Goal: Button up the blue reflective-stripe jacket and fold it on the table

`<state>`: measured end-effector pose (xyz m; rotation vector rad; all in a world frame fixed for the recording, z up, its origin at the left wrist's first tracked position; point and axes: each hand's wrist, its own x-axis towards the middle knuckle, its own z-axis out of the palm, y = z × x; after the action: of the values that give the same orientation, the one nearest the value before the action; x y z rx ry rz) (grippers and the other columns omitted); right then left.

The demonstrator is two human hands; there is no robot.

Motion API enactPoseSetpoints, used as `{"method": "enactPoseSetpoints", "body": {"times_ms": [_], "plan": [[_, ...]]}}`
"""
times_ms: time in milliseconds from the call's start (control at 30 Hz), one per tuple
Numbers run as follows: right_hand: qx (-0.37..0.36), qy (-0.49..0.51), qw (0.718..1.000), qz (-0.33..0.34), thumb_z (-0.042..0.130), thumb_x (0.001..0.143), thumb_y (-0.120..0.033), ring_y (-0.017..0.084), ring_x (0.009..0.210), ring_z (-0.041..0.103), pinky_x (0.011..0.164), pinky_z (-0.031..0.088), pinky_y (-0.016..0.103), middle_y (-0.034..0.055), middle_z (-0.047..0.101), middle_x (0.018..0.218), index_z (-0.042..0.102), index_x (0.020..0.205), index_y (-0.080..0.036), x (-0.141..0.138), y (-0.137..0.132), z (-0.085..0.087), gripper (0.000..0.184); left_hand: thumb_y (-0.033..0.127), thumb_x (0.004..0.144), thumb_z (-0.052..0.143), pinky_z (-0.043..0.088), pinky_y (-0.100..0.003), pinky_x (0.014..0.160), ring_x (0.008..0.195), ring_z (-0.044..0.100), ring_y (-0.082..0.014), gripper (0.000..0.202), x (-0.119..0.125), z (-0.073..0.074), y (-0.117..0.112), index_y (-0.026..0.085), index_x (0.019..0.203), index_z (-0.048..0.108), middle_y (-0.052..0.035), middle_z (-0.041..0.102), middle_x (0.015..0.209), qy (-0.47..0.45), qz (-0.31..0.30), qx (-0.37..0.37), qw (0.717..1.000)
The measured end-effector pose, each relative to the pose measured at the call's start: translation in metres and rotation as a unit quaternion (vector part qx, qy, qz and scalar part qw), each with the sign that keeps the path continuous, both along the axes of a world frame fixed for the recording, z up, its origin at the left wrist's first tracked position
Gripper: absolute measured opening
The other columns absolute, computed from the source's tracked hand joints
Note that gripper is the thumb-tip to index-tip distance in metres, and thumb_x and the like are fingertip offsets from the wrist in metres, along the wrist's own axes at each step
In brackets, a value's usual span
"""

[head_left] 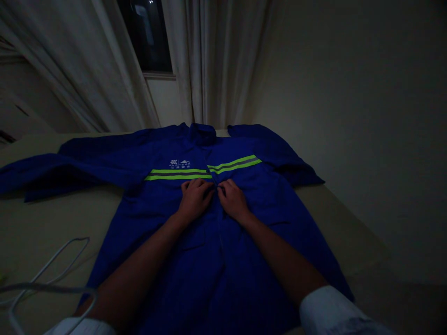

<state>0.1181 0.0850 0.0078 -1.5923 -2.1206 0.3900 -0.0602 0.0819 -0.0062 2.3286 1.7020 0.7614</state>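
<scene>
Pinching: left hand (196,197) and right hand (233,197), both narrowed on front edges (221,235) of blue jacket (195,274), spread centre to 6 o'clock on table (63,221). Judged partway: edges meet toward 12, under collar (203,135); fastening toward 6 unclear.

Stands out as readable only on the chest of the blue jacket (216,242), in a small white logo (179,164) just above the yellow-green stripe (179,174). Divides in two at a thin upright line (179,164). Shows on the left a cluster mark (173,162) over blurred Latin capitals (173,165), seemingly "ANJI"; on the right, a peaked mark (185,161) over lettering (185,164) that looks like "CEVA". Runs on below in a row of Chinese characters (180,167), too small and dim to make out surely.
</scene>
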Motion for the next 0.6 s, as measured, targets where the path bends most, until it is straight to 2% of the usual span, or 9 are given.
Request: {"method": "enactPoseSetpoints", "body": {"times_ms": [233,400,600], "plan": [[0.016,0.013,1.000,-0.004,0.052,0.103,-0.024,0.019,0.099,0.065,0.089,0.048,0.028,0.0056,0.067,0.109,0.069,0.106,-0.023,0.0020,-0.0003,-0.0021,0.018,0.027,0.102,0.051,0.033,-0.046,0.097,0.112,0.060,-0.0272,0.030,-0.0042,-0.0022,0.0042,0.030,0.121,0.074,-0.0072,0.070,0.112,-0.018,-0.025,-0.016,0.999],[0.013,0.026,0.999,0.021,0.053,0.102,-0.023,0.019,0.100,0.065,0.091,0.048,0.028,0.0055,0.067,0.110,0.070,0.109,-0.022,0.0036,0.0034,-0.0057,0.018,0.023,0.099,0.052,0.033,-0.044,0.097,0.109,0.059,-0.0257,0.034,-0.0067,-0.0014,0.0049,0.030,0.124,0.074,-0.0063,0.067,0.109,-0.037,-0.031,-0.036,0.998],[0.023,0.037,0.999,0.028,0.058,0.101,-0.025,0.017,0.095,0.065,0.088,0.048,0.027,0.0052,0.068,0.105,0.071,0.107,-0.019,0.0041,0.0050,-0.0076,0.016,0.026,0.099,0.052,0.034,-0.044,0.095,0.106,0.059,-0.0262,0.032,-0.0046,0.0042,0.0027,0.029,0.122,0.075,-0.0063,0.066,0.104,-0.032,-0.023,-0.045,0.998]]}}
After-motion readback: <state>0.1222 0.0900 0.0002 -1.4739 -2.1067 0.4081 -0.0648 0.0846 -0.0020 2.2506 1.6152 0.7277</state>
